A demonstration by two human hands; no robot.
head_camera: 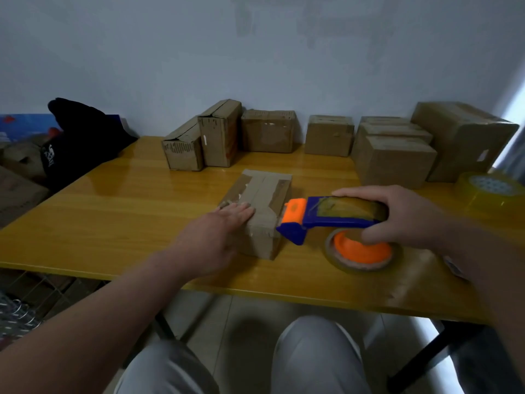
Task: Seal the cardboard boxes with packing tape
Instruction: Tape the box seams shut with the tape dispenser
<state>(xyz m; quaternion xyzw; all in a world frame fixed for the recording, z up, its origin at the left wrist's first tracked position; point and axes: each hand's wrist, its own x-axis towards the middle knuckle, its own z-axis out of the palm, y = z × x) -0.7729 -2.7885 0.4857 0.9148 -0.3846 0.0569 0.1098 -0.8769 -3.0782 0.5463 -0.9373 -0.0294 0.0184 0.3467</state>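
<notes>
Right hand [403, 217]: we clasp the dispenser [335, 217], fingers curled over its blue body.
Left hand [224, 223]: our fingers lie straight and press flat on the box [267, 191], grasping nothing.
Box: it sits left of the right-hand grip, at the dispenser's nose. The left hand is the nearer one and touches it.
Axes: the box's long axis runs away from us. The dispenser lies crosswise, its nose pointing left at the box's right edge. We cannot tell whether they touch.
Seam: tape strips run lengthwise along the top.
Judgement: we likely tape across the near end next.
Beyond the grip: more boxes [329, 135] stand well behind it, and a spare roll [488, 194] lies to its right.
</notes>
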